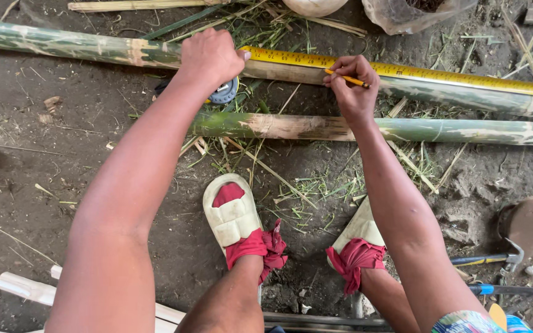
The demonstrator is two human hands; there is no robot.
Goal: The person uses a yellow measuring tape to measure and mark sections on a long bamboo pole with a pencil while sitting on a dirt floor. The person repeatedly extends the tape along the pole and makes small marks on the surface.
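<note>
A long green bamboo pole lies across the dirt at the top. A yellow measuring tape is stretched along it to the right. My left hand presses down on the pole and the tape's end, with the tape's case just below it. My right hand grips a yellow pencil whose tip touches the pole beside the tape. A second, shorter bamboo pole lies parallel just nearer to me.
My two feet in pale sandals stand on the dirt below the poles. A claw hammer and a blue-handled tool lie at the lower right. White pieces lie at lower left. A clear bag sits at the top.
</note>
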